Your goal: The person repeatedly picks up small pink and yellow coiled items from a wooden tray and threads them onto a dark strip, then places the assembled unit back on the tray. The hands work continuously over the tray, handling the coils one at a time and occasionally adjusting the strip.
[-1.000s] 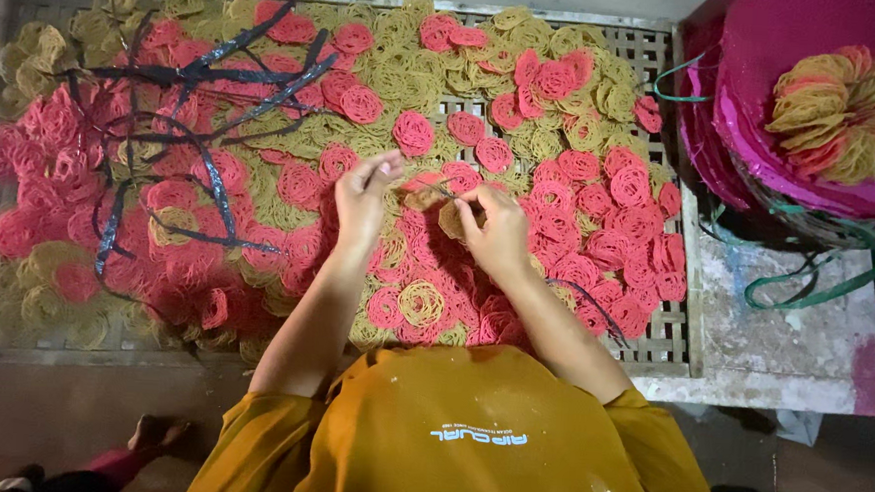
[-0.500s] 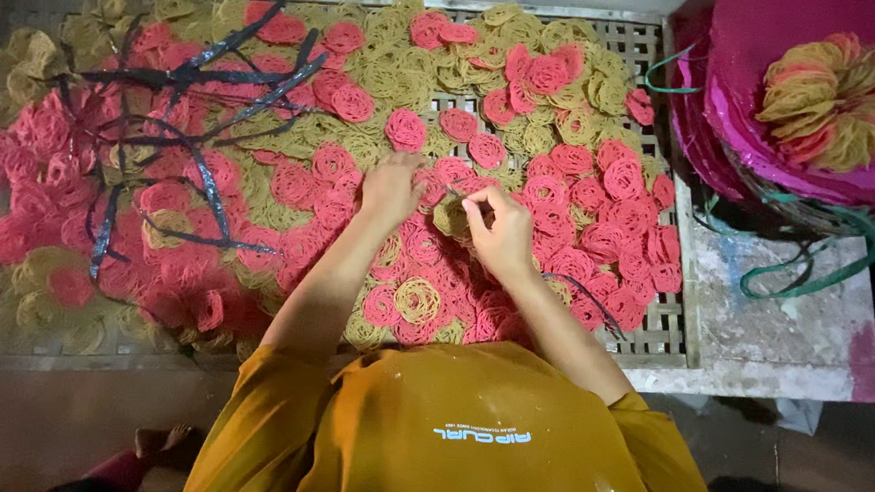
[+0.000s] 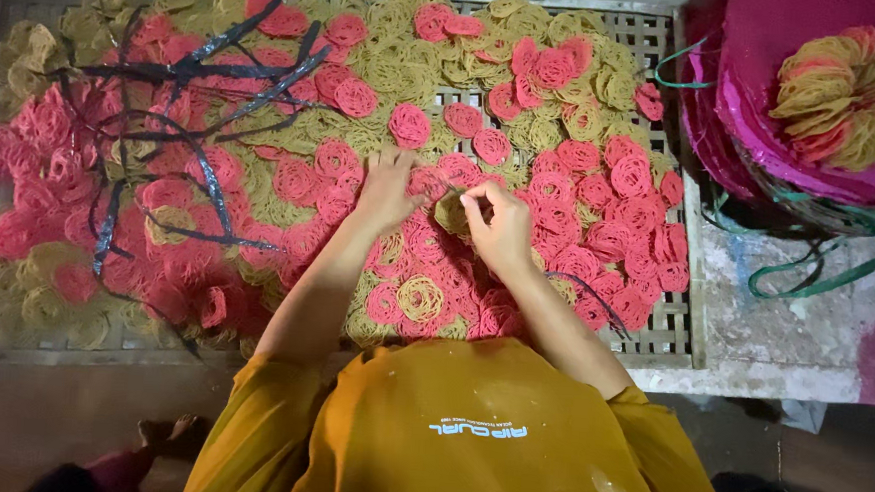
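Observation:
Round coils of dried noodle, pink [image 3: 409, 125] and yellow [image 3: 420, 297], cover a slatted drying rack [image 3: 667, 333]. My left hand [image 3: 389, 189] lies on the pink coils near the middle of the rack, fingers apart, holding nothing. Just to its right, my right hand [image 3: 501, 227] is closed on a small yellow coil [image 3: 450, 215], which it holds by the edge just above the layer. The two hands nearly touch.
Dark plastic strips [image 3: 217, 70] lie tangled over the left half of the rack. A pink basket [image 3: 754, 113] with stacked coils [image 3: 845, 93] and green straps [image 3: 820, 281] stands at the right on a stained white ledge [image 3: 792, 334]. A foot [image 3: 168, 434] shows bottom left.
Both hands have shifted slightly to the right. My left hand has come down flat on the pink coils, while the right keeps pinching the yellow coil.

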